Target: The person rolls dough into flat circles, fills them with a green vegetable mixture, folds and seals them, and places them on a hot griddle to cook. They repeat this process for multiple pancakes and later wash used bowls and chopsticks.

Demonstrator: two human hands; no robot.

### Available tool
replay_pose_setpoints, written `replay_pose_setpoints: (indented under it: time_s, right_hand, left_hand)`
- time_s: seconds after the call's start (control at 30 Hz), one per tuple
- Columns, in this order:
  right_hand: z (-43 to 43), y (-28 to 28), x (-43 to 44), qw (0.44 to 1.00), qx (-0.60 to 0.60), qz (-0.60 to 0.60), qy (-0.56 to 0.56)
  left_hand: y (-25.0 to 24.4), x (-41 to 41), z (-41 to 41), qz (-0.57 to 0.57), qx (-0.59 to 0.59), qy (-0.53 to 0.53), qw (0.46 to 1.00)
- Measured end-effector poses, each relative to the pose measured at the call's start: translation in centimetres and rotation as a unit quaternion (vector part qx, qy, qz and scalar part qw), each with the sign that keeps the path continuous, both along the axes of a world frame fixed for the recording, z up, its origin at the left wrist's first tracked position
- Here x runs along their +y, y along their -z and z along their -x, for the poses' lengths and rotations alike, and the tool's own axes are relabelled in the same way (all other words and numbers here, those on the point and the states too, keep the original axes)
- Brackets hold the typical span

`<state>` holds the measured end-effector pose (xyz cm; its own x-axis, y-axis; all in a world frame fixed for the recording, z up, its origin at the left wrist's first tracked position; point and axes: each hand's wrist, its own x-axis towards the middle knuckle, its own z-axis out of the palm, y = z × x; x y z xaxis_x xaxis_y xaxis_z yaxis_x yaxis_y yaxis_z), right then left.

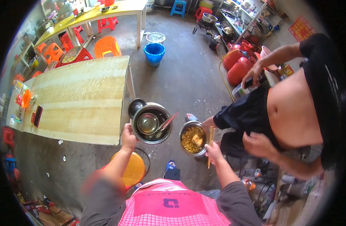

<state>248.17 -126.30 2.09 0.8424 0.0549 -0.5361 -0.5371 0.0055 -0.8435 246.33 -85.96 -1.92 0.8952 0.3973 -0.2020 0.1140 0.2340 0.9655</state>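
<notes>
My left hand (129, 138) grips the rim of a metal basin (134, 132). A smaller metal bowl (147, 123) and some utensils, one with a reddish handle (167, 121), rest inside it. Against the basin's far left side is a dark round bowl (136, 106); what supports it I cannot tell. My right hand (214, 152) holds a metal bowl (196, 154) of yellowish-brown food (189, 138) by its near right rim, with a paler piece on top. A pair of wooden chopsticks (210, 141) is held in the same hand, alongside the bowl.
Close on the right stands another person (294, 110) in dark clothes. A wooden-topped table (82, 104) is at left, near a round yellow stool (132, 169). Ahead are a blue basket (154, 53) and an orange stool (107, 46); red gas cylinders (240, 70) stand at right.
</notes>
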Motion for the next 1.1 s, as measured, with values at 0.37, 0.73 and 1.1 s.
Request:
replay_pose_setpoints:
  time_s: [0.37, 0.73, 1.1]
  right_hand:
    - [-19.6, -1.3, 2.3, 0.998, -0.033, 0.027, -0.043]
    - [-41.3, -0.7, -1.6, 0.998, -0.005, 0.054, -0.020]
    - [-68.1, -0.7, -4.3, 0.992, 0.022, 0.105, 0.062]
  left_hand:
    - [-5.3, 0.8, -13.5, -0.027, 0.068, -0.091, 0.993]
    - [-2.2, 4.0, -38.9, 0.014, 0.046, -0.065, 0.997]
    - [-4.4, 5.7, -72.3, 0.016, 0.025, -0.024, 0.999]
